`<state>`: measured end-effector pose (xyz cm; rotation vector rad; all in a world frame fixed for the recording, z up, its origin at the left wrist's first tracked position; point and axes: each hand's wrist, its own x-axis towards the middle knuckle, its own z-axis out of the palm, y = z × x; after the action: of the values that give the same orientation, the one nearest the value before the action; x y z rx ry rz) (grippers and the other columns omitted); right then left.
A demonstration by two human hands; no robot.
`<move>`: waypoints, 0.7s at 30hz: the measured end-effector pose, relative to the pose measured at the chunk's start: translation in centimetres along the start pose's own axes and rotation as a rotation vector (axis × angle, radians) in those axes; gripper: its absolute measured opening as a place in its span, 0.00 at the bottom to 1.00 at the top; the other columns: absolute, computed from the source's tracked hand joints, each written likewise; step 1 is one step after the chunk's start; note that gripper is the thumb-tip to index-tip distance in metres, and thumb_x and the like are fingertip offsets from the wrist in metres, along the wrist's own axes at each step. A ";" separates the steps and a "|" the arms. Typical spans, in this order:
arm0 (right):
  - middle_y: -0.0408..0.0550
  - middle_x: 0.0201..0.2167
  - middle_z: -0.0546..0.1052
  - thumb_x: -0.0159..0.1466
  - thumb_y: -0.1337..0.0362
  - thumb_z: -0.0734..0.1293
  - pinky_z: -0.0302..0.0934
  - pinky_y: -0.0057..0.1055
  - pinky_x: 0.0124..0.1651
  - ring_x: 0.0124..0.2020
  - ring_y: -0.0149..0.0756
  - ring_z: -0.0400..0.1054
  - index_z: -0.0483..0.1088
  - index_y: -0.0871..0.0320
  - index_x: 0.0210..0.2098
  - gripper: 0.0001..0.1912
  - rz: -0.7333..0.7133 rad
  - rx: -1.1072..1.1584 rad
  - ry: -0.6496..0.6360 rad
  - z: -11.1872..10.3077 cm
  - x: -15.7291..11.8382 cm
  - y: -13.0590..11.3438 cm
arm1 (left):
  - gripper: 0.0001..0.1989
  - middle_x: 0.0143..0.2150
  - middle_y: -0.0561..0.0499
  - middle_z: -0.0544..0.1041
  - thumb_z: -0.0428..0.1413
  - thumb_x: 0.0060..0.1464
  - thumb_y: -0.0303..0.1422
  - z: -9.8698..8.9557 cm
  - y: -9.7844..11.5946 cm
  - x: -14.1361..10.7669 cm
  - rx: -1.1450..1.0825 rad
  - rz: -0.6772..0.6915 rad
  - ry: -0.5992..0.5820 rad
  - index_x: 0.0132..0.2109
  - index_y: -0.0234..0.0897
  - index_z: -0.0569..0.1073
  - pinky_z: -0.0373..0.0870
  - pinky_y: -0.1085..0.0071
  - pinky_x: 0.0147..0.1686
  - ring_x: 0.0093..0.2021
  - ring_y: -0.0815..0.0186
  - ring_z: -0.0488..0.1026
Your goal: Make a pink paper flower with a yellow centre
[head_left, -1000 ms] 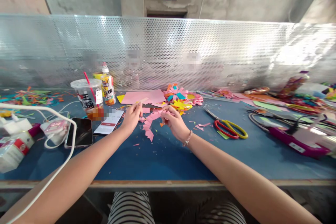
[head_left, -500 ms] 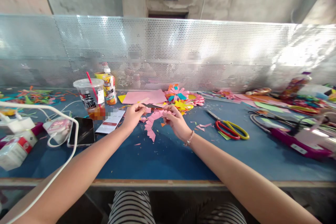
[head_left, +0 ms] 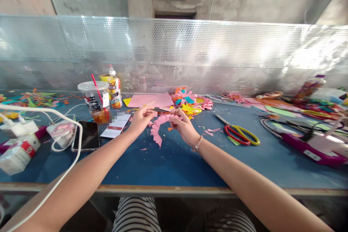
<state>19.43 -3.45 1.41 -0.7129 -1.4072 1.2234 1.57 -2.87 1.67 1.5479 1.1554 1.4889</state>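
Note:
A strip of pink paper (head_left: 156,132) with a cut, toothed edge hangs in a curve above the blue table. My right hand (head_left: 182,123) pinches the strip's right end between thumb and fingers. On the other side my left hand (head_left: 143,117) is closed with its fingertips together, a small bit of pink paper (head_left: 155,114) showing at their tips. Whether that bit joins the strip I cannot tell. Beyond the hands lie a pink paper sheet (head_left: 152,100) and a heap of paper flowers (head_left: 185,98) in pink, yellow, orange and blue.
Scissors (head_left: 240,134) with red and yellow handles lie at the right, near a purple power strip (head_left: 312,148). Leftward are two phones (head_left: 86,136), a drink cup (head_left: 95,101), a bottle (head_left: 115,90) and a white cable (head_left: 79,141). A perforated metal screen (head_left: 231,54) stands behind.
The whole view has shifted very slightly. Both hands keep nearly the same place and grip, and the pink strip hangs much as before.

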 end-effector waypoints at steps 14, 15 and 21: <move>0.36 0.20 0.63 0.54 0.60 0.61 0.53 0.25 0.25 0.21 0.26 0.59 0.56 0.55 0.29 0.08 0.002 -0.032 -0.101 0.0 0.2 0.4 | 0.14 0.31 0.49 0.73 0.56 0.45 0.36 1.4 1.4 -1.6 0.007 0.029 -0.223 0.39 0.33 0.71 0.67 0.71 0.29 0.28 0.69 0.69; 0.36 0.19 0.62 0.55 0.59 0.61 0.52 0.25 0.24 0.20 0.26 0.58 0.56 0.55 0.28 0.09 -0.012 -0.072 -0.099 0.0 0.2 0.4 | 0.13 0.30 0.49 0.73 0.56 0.45 0.36 1.4 1.6 -1.6 0.009 0.023 -0.211 0.38 0.33 0.71 0.67 0.72 0.29 0.28 0.69 0.69; 0.34 0.14 0.57 0.57 0.56 0.60 0.48 0.24 0.22 0.16 0.24 0.51 0.55 0.56 0.24 0.12 -0.077 -0.330 -0.058 0.2 0.0 0.1 | 0.09 0.28 0.51 0.71 0.56 0.44 0.34 1.3 2.2 -1.7 0.037 0.016 -0.178 0.34 0.33 0.71 0.65 0.73 0.28 0.27 0.71 0.68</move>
<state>19.26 -3.48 1.30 -0.8441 -1.6916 0.9683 3.27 -5.07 2.88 1.6817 1.0742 1.3170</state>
